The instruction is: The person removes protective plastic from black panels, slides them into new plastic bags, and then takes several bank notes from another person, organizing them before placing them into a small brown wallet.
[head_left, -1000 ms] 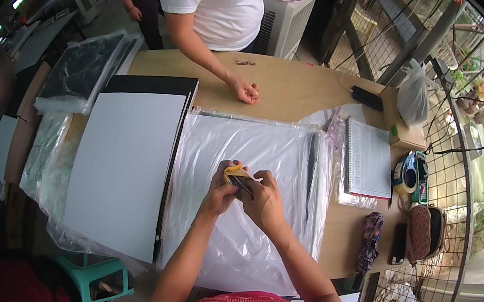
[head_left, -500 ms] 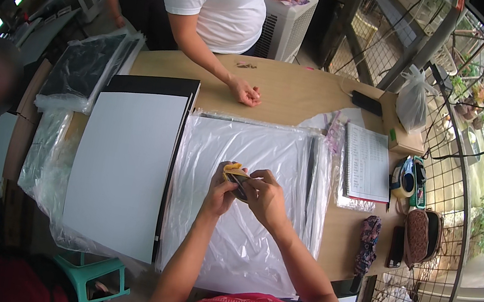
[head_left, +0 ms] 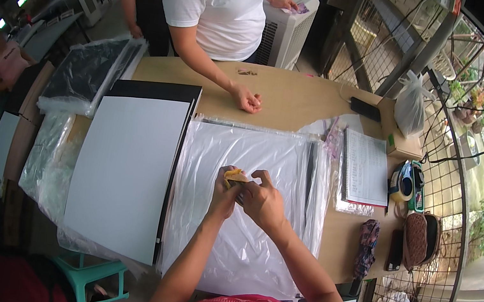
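A small rounded yellow, tan and dark thing (head_left: 237, 177), its kind unclear, is held up between my two hands. My left hand (head_left: 223, 193) grips it from the left side, fingers closed round it. From the right, my right hand (head_left: 264, 203) pinches its edge, with the index finger bent up. Fingers hide much of it. Below both hands lies a wide flat stack wrapped in clear plastic (head_left: 243, 251), white on top with dark edges at the right.
Left of the stack lies a white board (head_left: 121, 175) on a black one. A co-worker's hand (head_left: 247, 98) rests at the far side. On the right are a spiral notebook (head_left: 365, 166), a tape roll (head_left: 404, 181), a folded umbrella (head_left: 366, 249) and a brown pouch (head_left: 417, 240).
The small thing has turned in my hands, showing less of its dark face. My right index finger is more raised. The view has shifted slightly.
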Motion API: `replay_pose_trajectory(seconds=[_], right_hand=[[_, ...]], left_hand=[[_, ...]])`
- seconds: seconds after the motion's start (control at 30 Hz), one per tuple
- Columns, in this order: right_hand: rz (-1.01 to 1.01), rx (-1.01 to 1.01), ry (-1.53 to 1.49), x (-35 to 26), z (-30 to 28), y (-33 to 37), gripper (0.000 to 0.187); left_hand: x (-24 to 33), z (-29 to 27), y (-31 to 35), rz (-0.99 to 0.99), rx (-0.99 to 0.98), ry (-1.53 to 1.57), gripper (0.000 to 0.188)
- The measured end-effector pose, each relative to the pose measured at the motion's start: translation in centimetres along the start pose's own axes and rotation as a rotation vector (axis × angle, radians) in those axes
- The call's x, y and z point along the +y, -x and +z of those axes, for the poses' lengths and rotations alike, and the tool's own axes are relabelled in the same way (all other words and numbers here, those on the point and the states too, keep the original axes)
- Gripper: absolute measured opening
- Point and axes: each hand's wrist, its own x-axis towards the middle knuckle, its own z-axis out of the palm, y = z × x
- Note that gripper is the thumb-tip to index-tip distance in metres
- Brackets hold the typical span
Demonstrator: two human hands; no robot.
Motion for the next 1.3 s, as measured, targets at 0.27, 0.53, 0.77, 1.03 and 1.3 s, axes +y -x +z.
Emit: replay_pose_trajectory(seconds=[0.27,0.53,0.77,1.03,1.3], right_hand=[[-0.062,0.021,0.075,-0.2,0.2,-0.2,0.026],[-0.152,0.116,0.111,-0.5,-0.1,-1.3,0.027],[-0.228,0.143,0.211,0.1,-0.5,-0.2,0.03],[-0.295,0.369,-0.083,-0.5,-1.1,1.5,0.022],[0.362,0.362,-1.397,-1.5,-5.8,-7.5,0.014]], left_hand=[[0.1,0.1,-0.1,0.111,0.013,-0.071,0.049],[-0.3,-0.1,0.2,0.135,0.048,-0.215,0.045],[1.3,0.8,0.3,0.063,0.006,0.109,0.039],[1.0,1.3,0.0,0.095,0.143,0.086,0.031],[1.9,0.0,1.5,-0.125,0.18,0.211,0.03]])
